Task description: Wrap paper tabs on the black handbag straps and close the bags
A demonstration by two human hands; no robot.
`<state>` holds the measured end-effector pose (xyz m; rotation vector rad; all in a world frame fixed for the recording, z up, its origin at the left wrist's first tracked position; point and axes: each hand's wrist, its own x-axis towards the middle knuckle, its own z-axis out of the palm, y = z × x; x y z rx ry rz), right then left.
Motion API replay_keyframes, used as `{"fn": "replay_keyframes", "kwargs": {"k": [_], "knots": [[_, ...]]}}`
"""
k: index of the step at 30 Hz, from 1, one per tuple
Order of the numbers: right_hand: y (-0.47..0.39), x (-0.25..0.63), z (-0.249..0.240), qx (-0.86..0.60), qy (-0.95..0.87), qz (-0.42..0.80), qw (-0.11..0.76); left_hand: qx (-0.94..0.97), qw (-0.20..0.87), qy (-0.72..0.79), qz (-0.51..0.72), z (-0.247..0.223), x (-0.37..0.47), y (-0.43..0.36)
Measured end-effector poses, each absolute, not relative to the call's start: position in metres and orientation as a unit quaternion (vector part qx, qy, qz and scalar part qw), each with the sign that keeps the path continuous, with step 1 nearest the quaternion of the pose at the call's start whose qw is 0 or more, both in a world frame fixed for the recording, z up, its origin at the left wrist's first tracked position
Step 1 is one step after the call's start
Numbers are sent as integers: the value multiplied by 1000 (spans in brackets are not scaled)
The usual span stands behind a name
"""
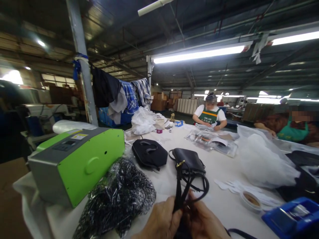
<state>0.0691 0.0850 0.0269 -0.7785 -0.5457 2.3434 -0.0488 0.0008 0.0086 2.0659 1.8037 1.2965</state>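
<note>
Low in the middle of the head view, my left hand point(161, 217) is closed around a black strap point(178, 194) that stands up from the fingers. A gold buckle point(180, 163) shows at the strap's top. Close beside it, my right hand point(203, 217) has its fingers bent around the strap's lower part; the exact grip is partly hidden. Dark material fills the shadow between both hands and cannot be made out. Just beyond lies a small black handbag point(189, 159) with looped straps. To its left rests a black eight-sided bag point(149, 153) with a handle.
A green and grey machine point(92, 166) stands at left, with crumpled black-and-clear plastic point(124, 196) beside it. At right are a white plastic bag point(266, 162), a tape roll point(251, 200) and a blue tape dispenser point(294, 215). Two co-workers sit across the white table point(219, 176).
</note>
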Motion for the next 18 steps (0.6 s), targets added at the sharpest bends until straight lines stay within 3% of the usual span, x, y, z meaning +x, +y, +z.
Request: {"fn": "replay_keyframes", "kwargs": {"k": [18], "knots": [[83,78,25,-315,-332,827,326,612,114,635,458,10,-44,2]]}}
